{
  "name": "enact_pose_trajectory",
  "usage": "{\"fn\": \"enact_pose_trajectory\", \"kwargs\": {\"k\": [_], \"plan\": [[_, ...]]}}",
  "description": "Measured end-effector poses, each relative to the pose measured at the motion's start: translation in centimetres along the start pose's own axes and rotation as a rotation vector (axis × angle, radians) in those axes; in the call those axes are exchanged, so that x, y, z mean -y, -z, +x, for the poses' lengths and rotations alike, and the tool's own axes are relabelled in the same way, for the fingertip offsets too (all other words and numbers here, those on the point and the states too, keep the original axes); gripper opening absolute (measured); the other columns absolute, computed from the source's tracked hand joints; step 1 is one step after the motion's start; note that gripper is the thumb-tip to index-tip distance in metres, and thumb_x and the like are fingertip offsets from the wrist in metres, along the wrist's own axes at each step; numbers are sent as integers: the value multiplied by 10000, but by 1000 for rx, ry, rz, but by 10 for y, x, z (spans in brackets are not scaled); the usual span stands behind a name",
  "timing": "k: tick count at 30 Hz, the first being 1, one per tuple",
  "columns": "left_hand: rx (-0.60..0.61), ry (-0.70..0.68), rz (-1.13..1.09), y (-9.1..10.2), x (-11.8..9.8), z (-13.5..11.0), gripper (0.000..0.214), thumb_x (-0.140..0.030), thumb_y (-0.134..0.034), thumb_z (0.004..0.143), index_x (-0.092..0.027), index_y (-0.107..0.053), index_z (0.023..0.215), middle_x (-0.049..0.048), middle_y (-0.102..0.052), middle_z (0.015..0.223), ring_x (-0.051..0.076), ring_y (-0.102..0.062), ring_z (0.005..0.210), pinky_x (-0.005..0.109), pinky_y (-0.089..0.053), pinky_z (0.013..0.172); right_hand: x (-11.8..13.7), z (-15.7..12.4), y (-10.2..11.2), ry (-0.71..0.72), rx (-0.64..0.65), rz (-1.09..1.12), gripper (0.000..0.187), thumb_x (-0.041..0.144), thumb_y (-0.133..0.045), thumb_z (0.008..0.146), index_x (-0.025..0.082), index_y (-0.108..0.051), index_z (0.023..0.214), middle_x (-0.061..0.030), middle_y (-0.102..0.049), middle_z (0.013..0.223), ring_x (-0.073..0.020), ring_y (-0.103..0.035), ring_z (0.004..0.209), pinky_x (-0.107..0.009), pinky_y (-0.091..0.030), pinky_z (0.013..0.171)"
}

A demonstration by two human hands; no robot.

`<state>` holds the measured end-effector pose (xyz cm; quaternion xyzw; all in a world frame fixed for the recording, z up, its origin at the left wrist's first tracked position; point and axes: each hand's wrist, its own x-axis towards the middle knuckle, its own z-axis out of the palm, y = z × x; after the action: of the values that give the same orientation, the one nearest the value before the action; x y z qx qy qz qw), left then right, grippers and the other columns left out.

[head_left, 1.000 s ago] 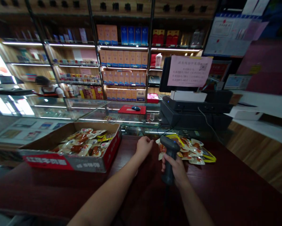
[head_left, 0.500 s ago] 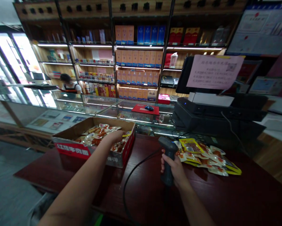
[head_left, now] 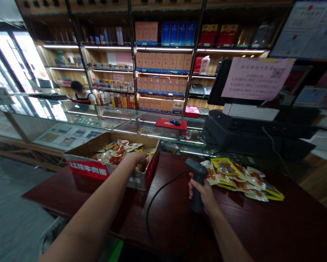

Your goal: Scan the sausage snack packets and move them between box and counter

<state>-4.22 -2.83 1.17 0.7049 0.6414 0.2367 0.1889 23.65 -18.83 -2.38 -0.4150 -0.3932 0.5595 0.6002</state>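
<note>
My left hand [head_left: 137, 158] reaches into the near right part of an open cardboard box [head_left: 87, 171], its fingers hidden from view among the packets. Clear and yellow vacuum-sealed snack packets [head_left: 115, 159] fill the box. A yellow packet [head_left: 147, 150] lies just beyond the hand. My right hand [head_left: 202, 191] is closed around the handle of a dark barcode scanner [head_left: 196, 174], held upright over the table with its cable looping left. To the right of the scanner lies a pile of similar packets [head_left: 236, 178], with a yellow one on top.
The dark red table [head_left: 174, 218] meets a glass display counter [head_left: 109, 120]. A monitor with a pink sheet [head_left: 257, 78] stands on a black unit [head_left: 251, 131] at back right. A mouse [head_left: 175, 122] rests on a red mat. Beyond the counter is a person [head_left: 83, 95] before stocked shelves.
My left hand has sunk slightly deeper into the box, and more of the yellow packet beside it shows. The view has shifted a little; the scanner stays in my right hand.
</note>
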Motion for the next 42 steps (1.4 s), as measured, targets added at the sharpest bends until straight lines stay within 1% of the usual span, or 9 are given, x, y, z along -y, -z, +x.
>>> {"fn": "enact_pose_trajectory", "kwargs": {"k": [3,8,12,17,20,25,31,38,42], "plan": [[216,55,194,6,-7,-3,219,-124,-705,406,-189,-498,372,-5,-477,358,176,-533,457,294,-471,559,1,-1,1,11,15,-9,445,361,-732,640,164,-531,984,68,-554,524,-96,-483,367,-233,-442,356],[175,181,44,22,-12,-8,119,-172,-644,559,-167,-527,538,-13,-503,424,154,-538,460,274,-472,529,3,-2,2,16,6,-15,452,360,-727,644,157,-528,996,69,-545,521,-96,-486,367,-233,-441,358],[-124,239,-133,35,-15,-13,94,-173,-587,647,-167,-493,639,-15,-524,524,147,-556,508,278,-484,549,3,-3,1,19,9,-15,454,363,-731,646,161,-527,998,71,-549,526,-92,-485,372,-227,-439,364],[-667,90,-674,40,-38,-25,193,-290,-578,710,-171,-426,687,-21,-515,677,114,-559,639,268,-518,611,4,-4,1,25,17,-11,437,354,-720,665,158,-523,1003,71,-547,531,-93,-487,379,-231,-446,368],[-731,-33,-1091,26,-63,-35,244,-304,-592,707,-178,-383,700,-34,-498,704,98,-562,645,266,-529,599,3,-2,2,32,24,-9,449,354,-719,667,157,-516,1015,72,-546,529,-93,-490,378,-231,-447,370],[-609,-136,-1433,-22,-94,-46,373,-358,-700,623,-175,-381,686,-48,-509,668,91,-554,604,275,-535,572,0,-2,5,57,30,17,463,359,-717,660,156,-510,1021,68,-550,529,-92,-487,368,-227,-439,359],[-457,-82,-1565,-84,-95,-51,346,-337,-726,614,-164,-448,725,-33,-551,728,86,-560,665,249,-522,617,3,-5,3,72,63,48,443,335,-701,684,164,-501,1039,65,-553,543,-92,-494,383,-227,-449,369],[-182,216,-1825,-119,-78,-41,106,-203,-574,782,-179,-473,805,-15,-593,716,99,-590,611,244,-508,589,5,-9,3,110,90,60,434,328,-686,702,163,-507,1062,58,-549,559,-90,-490,388,-228,-446,382],[147,553,-1946,-117,-69,-34,124,-248,-482,851,-134,-520,822,25,-573,644,81,-534,483,177,-443,449,6,-11,2,115,108,70,452,324,-679,705,179,-496,1092,60,-547,576,-90,-492,398,-231,-448,393]]}}
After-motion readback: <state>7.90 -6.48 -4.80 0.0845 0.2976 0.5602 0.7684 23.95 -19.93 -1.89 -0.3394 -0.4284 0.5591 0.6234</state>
